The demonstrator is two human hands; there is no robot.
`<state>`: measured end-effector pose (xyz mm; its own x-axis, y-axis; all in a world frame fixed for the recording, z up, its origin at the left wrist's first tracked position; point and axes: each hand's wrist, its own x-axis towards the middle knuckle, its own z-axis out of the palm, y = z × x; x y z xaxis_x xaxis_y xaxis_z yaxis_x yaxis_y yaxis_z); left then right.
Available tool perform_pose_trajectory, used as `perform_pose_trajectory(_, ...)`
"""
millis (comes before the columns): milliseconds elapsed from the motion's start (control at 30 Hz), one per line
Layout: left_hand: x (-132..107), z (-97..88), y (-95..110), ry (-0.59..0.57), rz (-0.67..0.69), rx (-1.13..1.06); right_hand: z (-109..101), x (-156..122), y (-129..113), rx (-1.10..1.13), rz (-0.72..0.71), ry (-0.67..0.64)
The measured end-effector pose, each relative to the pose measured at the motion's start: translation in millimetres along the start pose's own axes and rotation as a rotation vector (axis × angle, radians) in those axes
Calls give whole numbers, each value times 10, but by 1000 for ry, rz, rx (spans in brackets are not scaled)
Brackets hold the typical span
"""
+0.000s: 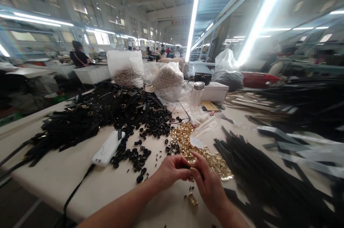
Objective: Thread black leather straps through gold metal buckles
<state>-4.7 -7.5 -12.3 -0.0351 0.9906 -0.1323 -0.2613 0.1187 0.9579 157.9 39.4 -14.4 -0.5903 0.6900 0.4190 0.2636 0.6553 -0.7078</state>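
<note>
My left hand (170, 170) and my right hand (211, 187) meet over the near middle of the table, thumbs and fingertips pinched together. Something small and dark shows between them, but the fingers cover most of it. Just beyond my hands spreads a heap of gold buckles (184, 133), reaching round to the right. Small black loops (156, 122) lie in a pile to the left of the buckles, with some scattered closer. One loose gold buckle (192, 200) rests on the tabletop below my hands, beside a few tiny dark bits.
Black straps with buckles (80, 117) are heaped at left, near a white power bank (107, 149) with a black cable. Long black strips (247, 167) fan out at right. Behind stand a lidded jar (198, 93), eyeglasses (185, 117) and filled plastic bags (168, 79).
</note>
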Motion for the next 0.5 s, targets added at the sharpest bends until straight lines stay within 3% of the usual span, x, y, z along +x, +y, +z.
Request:
perform_pose_trajectory(133,3,-30,9,80,14,148,19,38,-17,-68,-3,-66)
perform_pose_trajectory(233,-6,-155,82,62,16,262,4,62,-2,-118,-34,-168)
perform_pose_trajectory(433,-22,-533,371,54,121,625,-48,35,41,-255,-63,-189)
perform_pose_trajectory(500,11,-728,529,155,156,908,-63,30,38,-264,-76,-170)
